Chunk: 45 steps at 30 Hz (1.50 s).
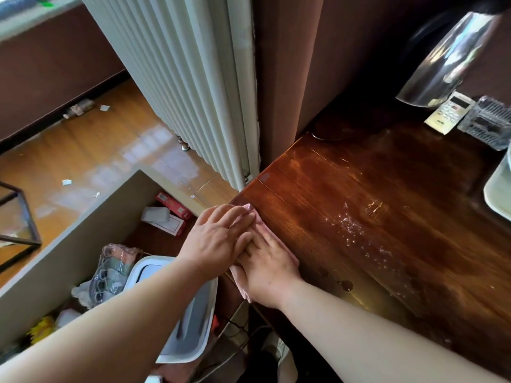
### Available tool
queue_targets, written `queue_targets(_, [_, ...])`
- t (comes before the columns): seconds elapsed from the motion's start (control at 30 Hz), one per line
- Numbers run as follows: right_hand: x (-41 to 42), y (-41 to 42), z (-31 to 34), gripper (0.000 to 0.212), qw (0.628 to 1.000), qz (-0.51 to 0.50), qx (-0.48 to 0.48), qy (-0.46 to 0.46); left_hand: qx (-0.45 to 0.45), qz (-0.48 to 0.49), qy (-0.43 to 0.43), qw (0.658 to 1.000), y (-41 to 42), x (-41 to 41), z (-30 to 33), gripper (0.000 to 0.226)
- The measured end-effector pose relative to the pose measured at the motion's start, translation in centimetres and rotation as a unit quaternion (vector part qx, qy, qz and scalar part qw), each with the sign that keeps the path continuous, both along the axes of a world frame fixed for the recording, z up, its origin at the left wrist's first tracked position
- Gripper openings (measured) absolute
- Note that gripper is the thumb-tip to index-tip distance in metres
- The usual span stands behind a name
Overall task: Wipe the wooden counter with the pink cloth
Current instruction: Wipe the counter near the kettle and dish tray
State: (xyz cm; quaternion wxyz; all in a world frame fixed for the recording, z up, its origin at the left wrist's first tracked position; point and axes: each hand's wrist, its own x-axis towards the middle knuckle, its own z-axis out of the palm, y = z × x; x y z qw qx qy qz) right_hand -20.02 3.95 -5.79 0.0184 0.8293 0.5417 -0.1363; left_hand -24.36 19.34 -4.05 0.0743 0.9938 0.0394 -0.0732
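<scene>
At the wooden counter (373, 211) edge, our left hand (218, 239) and right hand (266, 272) press flat on the pink cloth (262, 230); best we sweep firmly toward the water droplets (356, 230).

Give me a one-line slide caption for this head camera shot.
Both hands, left hand over right hand, press the pink cloth onto the wet wooden counter at its left edge.

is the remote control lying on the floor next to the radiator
No, the white remote control lies at the back of the wooden counter, beside the shiny metal kettle.
</scene>
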Motion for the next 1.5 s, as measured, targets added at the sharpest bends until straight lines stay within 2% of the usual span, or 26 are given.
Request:
queue_targets(0.13, [-0.8, -2.1, 0.3, 0.059, 0.996, -0.011, 0.074, 0.041, 0.058, -0.061, 0.013, 0.996, 1.7, -0.7, 0.5, 0.064])
queue_targets(0.17, [-0.8, -2.5, 0.1, 0.061, 0.997, -0.001, 0.062, 0.047, 0.073, -0.043, 0.024, 0.996, 2.7, -0.8, 0.5, 0.067])
queue_targets(0.27, [-0.2, -1.6, -0.5, 0.061, 0.997, 0.010, 0.047, 0.064, 0.088, 0.109, 0.005, 0.990, 5.5, -1.5, 0.2, 0.062])
queue_targets(0.33, [0.0, -0.4, -0.5, 0.060, 0.997, 0.004, 0.044, 0.066, 0.060, 0.176, -0.006, 0.982, 5.9, -1.2, -0.2, 0.062])
queue_targets(0.47, [-1.0, -1.4, -0.8, 0.061, 0.997, -0.012, 0.036, 0.060, -0.064, 0.253, -0.006, 0.965, 3.3, 1.4, -0.7, 0.055])
queue_targets(0.57, [-2.0, -3.6, -1.2, 0.064, 0.997, -0.008, 0.035, 0.066, -0.114, 0.255, 0.000, 0.960, 1.6, 2.6, -0.9, 0.052])
queue_targets(0.67, [-0.8, -2.6, -1.0, 0.068, 0.997, -0.054, 0.030, 0.047, -0.148, 0.271, -0.044, 0.950, 0.3, 3.0, -1.1, 0.049])
queue_targets(0.8, [-1.3, -2.3, -1.0, 0.065, 0.995, -0.098, 0.022, 0.016, -0.165, 0.300, -0.085, 0.936, -1.3, 3.9, -1.0, 0.046])
queue_targets(0.9, [-3.0, -5.6, -1.1, 0.067, 0.992, -0.099, 0.069, 0.029, -0.172, 0.274, -0.092, 0.942, -2.1, 4.5, -0.8, 0.043])
queue_targets(1.0, [-2.0, -6.7, -1.5, 0.070, 0.995, -0.078, 0.050, 0.043, -0.181, 0.251, -0.096, 0.946, -3.1, 5.1, -0.8, 0.040])
queue_targets(1.1, [-0.6, -5.3, -1.2, 0.071, 0.991, -0.124, 0.038, 0.029, -0.179, 0.252, -0.104, 0.945, -4.1, 6.4, -1.0, 0.038])
queue_targets(1.33, [-0.8, -7.8, -1.3, 0.066, 0.979, -0.183, 0.080, 0.047, -0.246, 0.272, -0.140, 0.920, -5.7, 8.7, -1.1, 0.036])
queue_targets(1.43, [2.2, -7.0, -1.2, 0.066, 0.969, -0.235, 0.074, 0.031, -0.241, 0.283, -0.163, 0.914, -5.8, 9.5, -1.5, 0.034])
queue_targets(1.5, [2.1, -7.0, -1.3, 0.063, 0.969, -0.235, 0.074, 0.023, -0.239, 0.298, -0.180, 0.907, -6.0, 9.7, -1.6, 0.033])
